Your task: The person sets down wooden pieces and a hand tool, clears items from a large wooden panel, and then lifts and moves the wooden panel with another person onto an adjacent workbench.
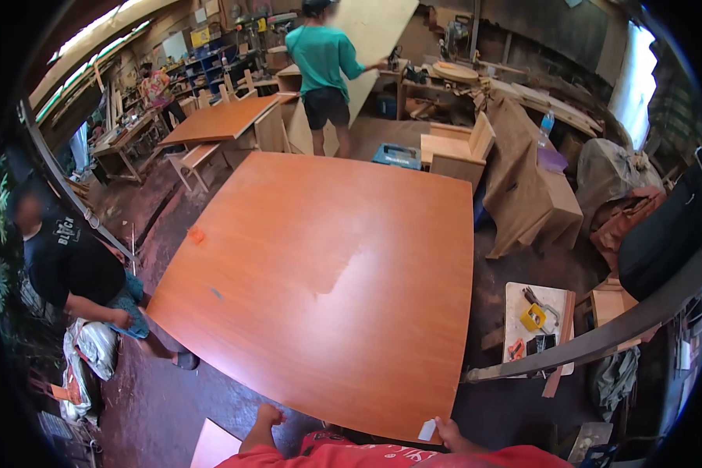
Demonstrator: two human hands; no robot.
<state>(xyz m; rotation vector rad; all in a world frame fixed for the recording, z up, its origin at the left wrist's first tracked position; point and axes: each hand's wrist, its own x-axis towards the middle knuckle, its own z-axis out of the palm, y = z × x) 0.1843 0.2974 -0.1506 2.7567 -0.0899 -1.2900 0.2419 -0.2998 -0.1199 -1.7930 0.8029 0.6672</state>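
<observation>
A broad brown panel [288, 226] lies flat in mid-workshop, an orange scrap [197, 234] near its left edge. At the near right corner, the right hand [451, 432] grips a small white piece [427, 430]; the left hand [269, 414], fingers curled, is just beside the near edge, and whether it holds anything cannot be told. Past the far edge sits a blue case [398, 156], contents hidden. At right, a low table [518, 300] carries a yellow object [533, 317] among tools; a cloudy plastic bag [607, 173] sits farther back. Dark floor [152, 405] shows off the near left side, where a person in black [74, 261] stands close to the panel's corner.
</observation>
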